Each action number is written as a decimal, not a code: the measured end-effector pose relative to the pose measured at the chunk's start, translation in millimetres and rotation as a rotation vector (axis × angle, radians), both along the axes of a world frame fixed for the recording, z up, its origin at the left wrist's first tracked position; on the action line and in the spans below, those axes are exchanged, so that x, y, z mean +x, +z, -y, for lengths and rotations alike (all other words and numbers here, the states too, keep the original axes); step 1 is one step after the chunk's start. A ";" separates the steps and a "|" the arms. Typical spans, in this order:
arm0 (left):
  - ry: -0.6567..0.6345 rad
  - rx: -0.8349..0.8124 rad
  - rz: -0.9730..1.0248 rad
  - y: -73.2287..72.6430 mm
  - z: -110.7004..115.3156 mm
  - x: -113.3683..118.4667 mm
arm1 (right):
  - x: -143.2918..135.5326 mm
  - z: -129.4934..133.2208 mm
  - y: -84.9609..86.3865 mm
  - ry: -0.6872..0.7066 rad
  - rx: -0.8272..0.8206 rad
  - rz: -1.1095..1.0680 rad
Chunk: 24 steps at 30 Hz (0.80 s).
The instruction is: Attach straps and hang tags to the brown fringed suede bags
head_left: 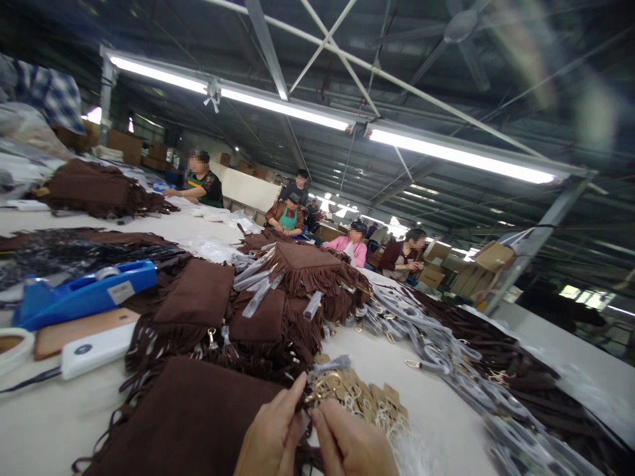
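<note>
My left hand (pixel 272 430) and my right hand (pixel 352 439) are close together at the bottom middle, fingertips pinched around a gold metal clasp (pixel 323 389). A piece of clear plastic wrap (pixel 337 363) sits right by the clasp. Under and left of my left hand lies a dark brown suede bag (pixel 188 416) with fringe along its side. Beyond my fingers, brown card tags (pixel 370 396) with white strings lie in a heap. Whatever is between my palms is hidden.
Fringed brown bags (pixel 307 258) are piled ahead. To the left are a blue tape dispenser (pixel 89 291), a white device (pixel 99 347) with a cable and a tape roll (pixel 14 349). Plastic-wrapped straps (pixel 421 324) spread along the right. Several people (pixel 288 215) sit beyond the table.
</note>
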State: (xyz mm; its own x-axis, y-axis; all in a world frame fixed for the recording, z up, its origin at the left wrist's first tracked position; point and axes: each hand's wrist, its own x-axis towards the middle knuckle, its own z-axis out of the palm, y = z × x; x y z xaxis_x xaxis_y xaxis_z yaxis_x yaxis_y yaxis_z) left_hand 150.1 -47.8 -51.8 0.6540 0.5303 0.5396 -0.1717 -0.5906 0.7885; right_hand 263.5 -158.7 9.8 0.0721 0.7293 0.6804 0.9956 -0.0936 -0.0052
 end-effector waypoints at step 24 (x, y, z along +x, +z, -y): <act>0.008 0.461 -0.286 22.6 31.9 4.0 | -2.1 9.0 34.0 0.167 -0.020 -0.047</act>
State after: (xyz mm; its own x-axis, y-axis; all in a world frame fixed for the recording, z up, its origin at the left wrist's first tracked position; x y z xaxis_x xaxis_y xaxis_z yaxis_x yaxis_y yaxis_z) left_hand 154.1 -79.7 -29.2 0.8056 0.2864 0.5186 0.0179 -0.8867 0.4619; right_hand 261.3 -167.7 43.7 -0.0199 0.7471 0.6645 0.9960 0.0728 -0.0520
